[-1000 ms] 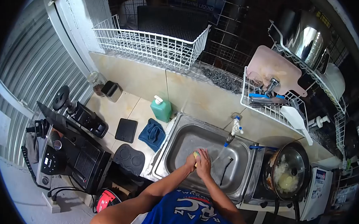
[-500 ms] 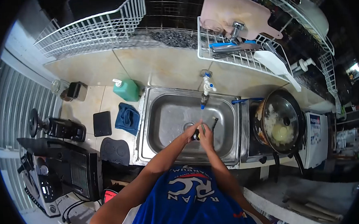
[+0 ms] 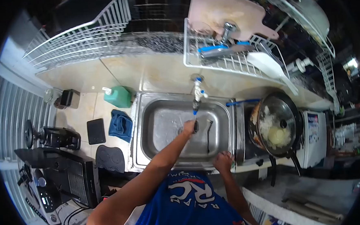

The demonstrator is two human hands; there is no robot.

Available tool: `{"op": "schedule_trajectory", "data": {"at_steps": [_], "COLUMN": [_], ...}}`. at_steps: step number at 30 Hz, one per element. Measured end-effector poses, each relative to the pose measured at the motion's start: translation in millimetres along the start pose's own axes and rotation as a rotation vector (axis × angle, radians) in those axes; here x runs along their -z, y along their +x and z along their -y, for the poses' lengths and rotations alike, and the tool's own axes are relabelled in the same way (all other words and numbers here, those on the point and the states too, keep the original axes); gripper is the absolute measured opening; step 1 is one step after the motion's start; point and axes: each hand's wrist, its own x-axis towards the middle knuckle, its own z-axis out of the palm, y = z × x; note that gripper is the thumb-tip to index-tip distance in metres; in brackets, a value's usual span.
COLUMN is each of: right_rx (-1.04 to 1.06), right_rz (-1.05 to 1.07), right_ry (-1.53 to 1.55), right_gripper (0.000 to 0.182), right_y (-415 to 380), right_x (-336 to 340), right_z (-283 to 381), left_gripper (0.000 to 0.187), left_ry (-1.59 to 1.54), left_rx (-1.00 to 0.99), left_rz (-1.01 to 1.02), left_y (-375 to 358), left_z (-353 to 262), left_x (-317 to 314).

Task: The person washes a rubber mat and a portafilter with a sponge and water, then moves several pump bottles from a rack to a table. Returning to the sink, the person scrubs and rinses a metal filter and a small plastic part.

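Under the faucet (image 3: 197,94), my left hand (image 3: 189,128) is closed on a small dark object (image 3: 196,126), mostly covered by the fingers; I cannot tell its kind. My right hand (image 3: 223,161) is at the front right rim of the steel sink (image 3: 139,149). Its fingers are curled, and a bit of a small green thing (image 3: 233,164) shows beside them. A thin dark stick-like tool with a pale tip (image 3: 209,137) lies in the basin between the two hands.
Left of the sink are a green pump bottle (image 3: 119,97), a blue cloth (image 3: 120,125), a black mat (image 3: 110,158) and an espresso machine (image 3: 69,175). A lidded pan (image 3: 275,126) sits on the right. Above hangs a wire rack (image 3: 187,55) with utensils and a cutting board (image 3: 227,12).
My hands, together over the basin before, have separated. The left one moved up toward the faucet with the dark object; the right one moved to the front right rim. The view shifted slightly.
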Motion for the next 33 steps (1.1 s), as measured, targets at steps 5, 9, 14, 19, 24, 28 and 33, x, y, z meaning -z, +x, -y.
{"op": "schedule_trajectory", "data": {"at_steps": [5,9,14,19,24,28,33], "right_rx": [-0.24,-0.698,-0.256,-0.165,0.185,0.232,0.352], "right_rz": [-0.104,0.3,0.209,-0.185,-0.159,0.145,0.266], "right_ry": [1.132,1.961,1.451,0.942,0.919,1.175,1.215], "right_gripper": [0.031,0.037,0.029,0.016,0.033,0.057,0.08], "right_y": [102,176,189,155,127,136,153], "right_x": [-39,-99,-79,-39,-36,-43,-56], "right_z": [76,114,147,137,115,113,115], "left_gripper": [0.034,0.035,0.033,0.048,0.034,0.046,0.047], "left_ry": [0.031,-0.14,-0.086,-0.451,-0.805,-0.206,0.275], "left_rx": [-0.235,-0.251,-0.3,0.29,0.104,-0.209,-0.558], "left_rz": [-0.161,-0.249,-0.689,-0.254,0.399,0.045,0.066], "left_y": [-22,-53,-20,-7,-5,-48,-47], "left_z": [-21,-37,-26,-33,-10,-47,-51], "left_x": [4,10,26,20,8,16,42]}}
